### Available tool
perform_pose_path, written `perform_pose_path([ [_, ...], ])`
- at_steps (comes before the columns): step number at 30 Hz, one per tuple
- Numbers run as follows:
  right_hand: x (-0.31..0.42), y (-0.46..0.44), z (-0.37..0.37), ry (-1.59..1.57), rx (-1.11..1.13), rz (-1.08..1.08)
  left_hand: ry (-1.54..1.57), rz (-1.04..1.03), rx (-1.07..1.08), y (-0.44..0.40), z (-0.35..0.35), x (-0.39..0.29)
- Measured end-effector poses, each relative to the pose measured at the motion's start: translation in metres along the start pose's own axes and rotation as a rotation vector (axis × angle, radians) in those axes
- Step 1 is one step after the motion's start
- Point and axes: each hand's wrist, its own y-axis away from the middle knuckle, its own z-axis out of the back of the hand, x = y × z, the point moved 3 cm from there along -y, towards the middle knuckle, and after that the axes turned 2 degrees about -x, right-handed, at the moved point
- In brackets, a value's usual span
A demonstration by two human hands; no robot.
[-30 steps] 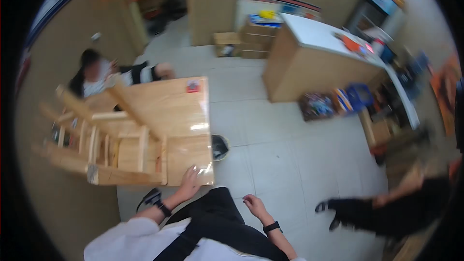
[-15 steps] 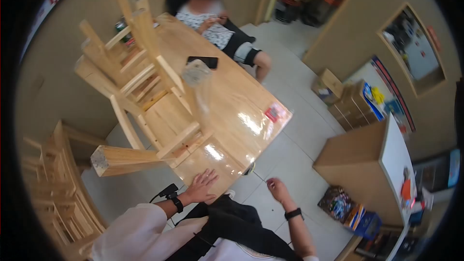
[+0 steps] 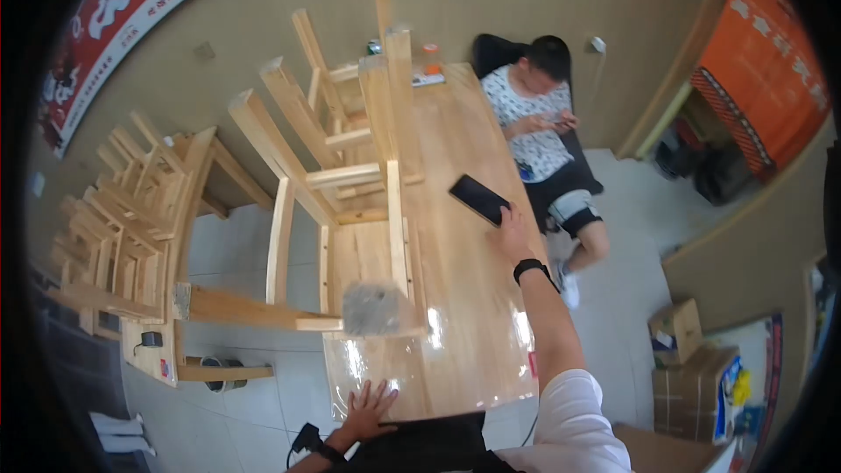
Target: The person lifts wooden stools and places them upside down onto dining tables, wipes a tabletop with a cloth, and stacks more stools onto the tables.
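Observation:
A black smartphone (image 3: 477, 198) lies on the wooden table (image 3: 455, 298), which has a clear glossy cover. My right hand (image 3: 513, 235) reaches across the tabletop, its fingers closed on the phone's near right corner. Flat on the table's near edge rests my left hand (image 3: 371, 406), fingers spread and holding nothing. Upturned wooden stools (image 3: 359, 254) stand on the left half of the table, legs pointing up.
A seated person (image 3: 536, 136) is at the table's far right side, holding something small. More upturned stools (image 3: 131, 228) sit on another table at left. Cardboard boxes (image 3: 692, 385) stand on the floor at right. A bin (image 3: 222, 374) is at lower left.
My right hand has gone from over the floor to the phone on the table. My left hand stays on the table's near edge. The camera view has turned.

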Motion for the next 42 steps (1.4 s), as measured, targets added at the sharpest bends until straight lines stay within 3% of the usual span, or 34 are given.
perform_pose_path([
  [1, 0.001, -0.015, -0.003, -0.031, 0.131, -0.075, 0.022, 0.046, 0.009, -0.003, 0.004, -0.003],
  [4, -0.001, -0.038, -0.018, 0.021, 0.210, -0.091, 0.061, 0.138, 0.039, -0.004, 0.007, -0.010],
  [11, 0.006, -0.006, -0.023, 0.200, 0.249, -0.149, 0.040, 0.190, 0.058, -0.003, 0.000, -0.015],
  [12, 0.007, 0.024, -0.018, 0.311, 0.086, -0.026, 0.028, 0.195, 0.050, -0.003, -0.001, -0.015],
  [14, -0.010, 0.086, -0.015, -0.074, 0.091, 0.016, 0.025, 0.184, 0.008, -0.003, 0.001, -0.019],
  [15, -0.004, 0.119, 0.014, -0.092, 0.288, -0.201, 0.024, 0.206, -0.005, -0.003, 0.001, -0.021],
  [16, -0.007, 0.162, 0.041, -0.172, 0.245, -0.196, 0.018, 0.220, -0.021, -0.003, -0.001, -0.023],
  [18, -0.012, 0.247, 0.102, -0.333, 0.245, -0.462, -0.013, 0.237, -0.083, -0.003, -0.001, -0.032],
  [20, -0.034, 0.339, 0.149, -0.256, 0.015, -0.469, -0.094, 0.123, -0.108, -0.002, -0.005, -0.034],
  [22, -0.045, 0.422, 0.224, -0.217, -0.144, -0.592, -0.142, 0.192, -0.193, 0.001, -0.009, -0.032],
  [23, -0.058, 0.465, 0.252, -0.146, -0.337, -0.587, -0.172, 0.166, -0.233, -0.001, -0.015, -0.027],
  [24, -0.062, 0.502, 0.292, -0.263, -0.334, -0.832, -0.172, 0.143, -0.236, 0.000, -0.011, -0.031],
  [25, -0.081, 0.549, 0.327, -0.073, -0.323, -0.951, -0.149, 0.157, -0.171, 0.004, -0.002, -0.037],
  [26, -0.058, 0.567, 0.379, 0.506, -0.602, -0.734, -0.118, 0.182, -0.109, 0.004, 0.004, -0.041],
  [29, -0.065, 0.650, 0.468, 0.204, -0.807, -1.199, -0.070, 0.199, -0.011, 0.005, 0.016, -0.046],
  [30, -0.117, 0.728, 0.463, 0.495, -0.901, -1.233, -0.056, 0.212, 0.085, 0.005, 0.021, -0.050],
  [33, -0.136, 0.809, 0.502, 0.910, -0.637, -1.814, -0.044, 0.163, -0.018, -0.028, -0.014, -0.021],
  [34, -0.148, 0.841, 0.506, 0.889, -0.616, -1.904, -0.031, 0.175, -0.030, -0.041, -0.024, -0.022],
  [36, -0.176, 0.887, 0.511, 0.961, -0.616, -2.062, -0.049, 0.106, -0.309, -0.060, -0.037, -0.031],
  [37, -0.180, 0.895, 0.520, 0.790, -0.497, -2.099, -0.032, 0.078, -0.425, -0.077, -0.050, -0.040],
  [38, -0.189, 0.904, 0.523, 0.827, -0.442, -2.102, -0.021, 0.069, -0.535, -0.095, -0.068, -0.049],
  [39, -0.202, 0.916, 0.531, 0.598, -0.417, -2.147, -0.641, -0.256, -1.077, -0.118, -0.085, -0.069],
  [40, -0.222, 0.937, 0.532, 0.776, -0.418, -2.125, -0.754, 0.027, -0.738, -0.149, -0.129, -0.059],
  [41, -0.231, 0.945, 0.535, 0.935, -0.428, -2.052, 0.182, 0.019, -0.637, -0.136, -0.096, -0.118],
  [42, -0.260, 0.983, 0.536, 0.923, -0.397, -1.995, 0.036, -0.003, -0.684, -0.128, -0.067, -0.174],
])
